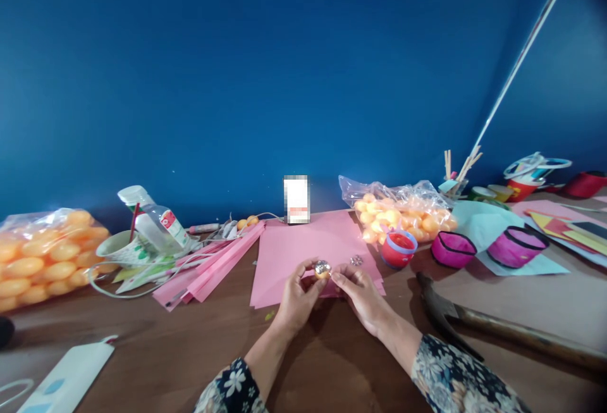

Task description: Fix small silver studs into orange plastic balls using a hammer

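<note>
My left hand is closed on a small ball, shiny silver on top and orange below. Fingers of my right hand are pinched together against the ball's right side. Whatever tiny thing sits in that pinch is too small to make out. Both hands are over the near edge of stacked pink paper. Just beyond my right hand, a little heap of silvery bits lies on the paper. A red cup with a lilac rim stands to the right of the paper.
Clear bags of orange balls lie at left and back right. A plastic bottle leans by a paper cup. Magenta fabric bands and a wooden-handled hammer are at right. A blue partition rises behind.
</note>
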`<state>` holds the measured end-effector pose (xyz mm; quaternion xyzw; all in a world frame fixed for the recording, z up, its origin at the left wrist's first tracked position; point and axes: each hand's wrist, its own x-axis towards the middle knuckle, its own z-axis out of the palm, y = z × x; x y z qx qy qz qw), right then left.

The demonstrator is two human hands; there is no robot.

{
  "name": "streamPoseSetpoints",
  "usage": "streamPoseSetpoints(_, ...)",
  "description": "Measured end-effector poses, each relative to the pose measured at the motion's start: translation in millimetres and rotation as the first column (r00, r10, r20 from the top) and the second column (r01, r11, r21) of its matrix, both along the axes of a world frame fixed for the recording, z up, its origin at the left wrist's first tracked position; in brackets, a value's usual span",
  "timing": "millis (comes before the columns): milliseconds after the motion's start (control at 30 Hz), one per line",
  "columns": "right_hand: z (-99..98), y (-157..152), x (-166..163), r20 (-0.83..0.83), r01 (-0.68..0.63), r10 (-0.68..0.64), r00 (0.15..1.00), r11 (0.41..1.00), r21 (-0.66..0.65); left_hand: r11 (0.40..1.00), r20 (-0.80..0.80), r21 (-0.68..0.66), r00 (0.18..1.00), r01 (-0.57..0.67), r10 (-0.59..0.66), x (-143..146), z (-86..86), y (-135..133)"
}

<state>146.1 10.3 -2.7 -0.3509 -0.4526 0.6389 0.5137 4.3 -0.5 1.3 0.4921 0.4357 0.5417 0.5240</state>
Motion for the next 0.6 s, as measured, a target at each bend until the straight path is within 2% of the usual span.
streamPoseSetpoints(600, 1.8, -1.1, -0.3, 0.023, -0.028, 0.028, 0.999, 1.0, 0.001, 1.0, -0.003, -0.01, 1.0, 0.02, -0.02, -0.2, -1.0, 0.8)
